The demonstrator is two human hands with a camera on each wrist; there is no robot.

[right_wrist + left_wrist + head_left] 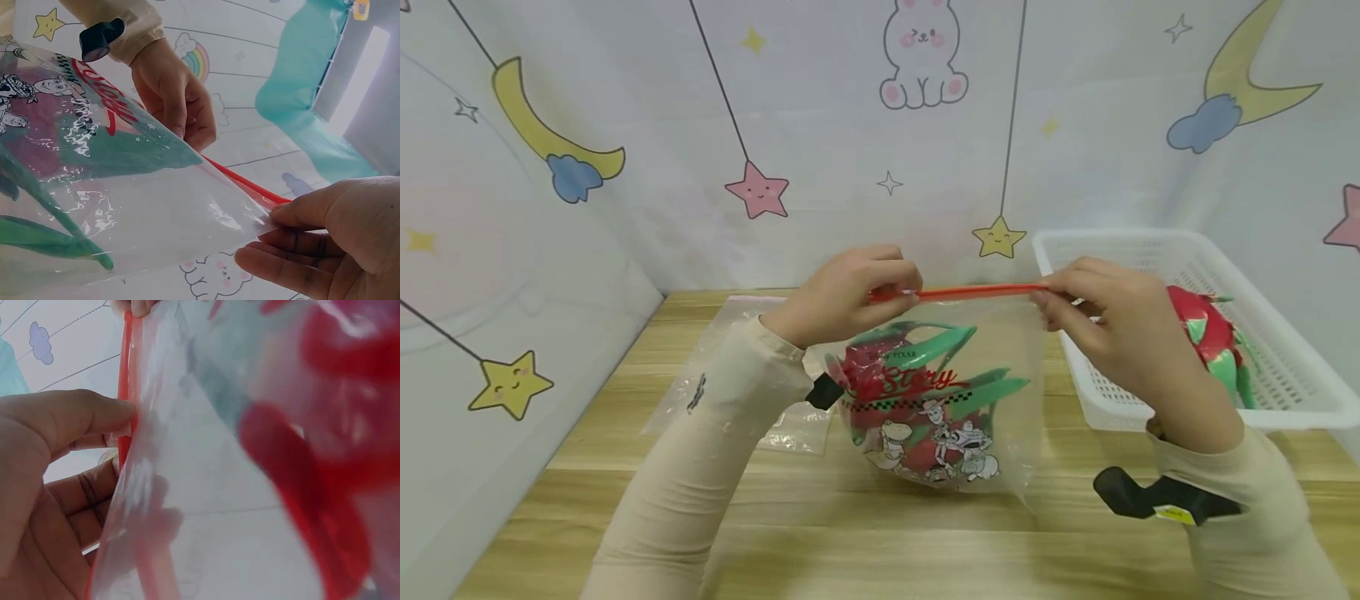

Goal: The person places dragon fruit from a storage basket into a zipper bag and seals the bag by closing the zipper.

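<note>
A clear zip bag point(1018, 333) with a red top strip point(981, 292) and printed cartoon figures hangs upright between the hands. Inside it a dragon fruit point(861, 367) with red skin and green scales shows through the plastic. The left hand point(857, 287) pinches the strip near its left end, thumb against the red edge in the left wrist view. At the strip's other end, the right hand point(1108, 312) grips the bag's corner between thumb and fingers. In the right wrist view the strip point(247, 184) runs taut from one hand to the other.
On the right stands a white plastic basket point(1097, 239) holding another dragon fruit point(1206, 325). A second clear bag point(801, 433) lies flat on the wooden table point(880, 558), left of and behind the held bag. A printed white curtain point(835, 108) closes off the back.
</note>
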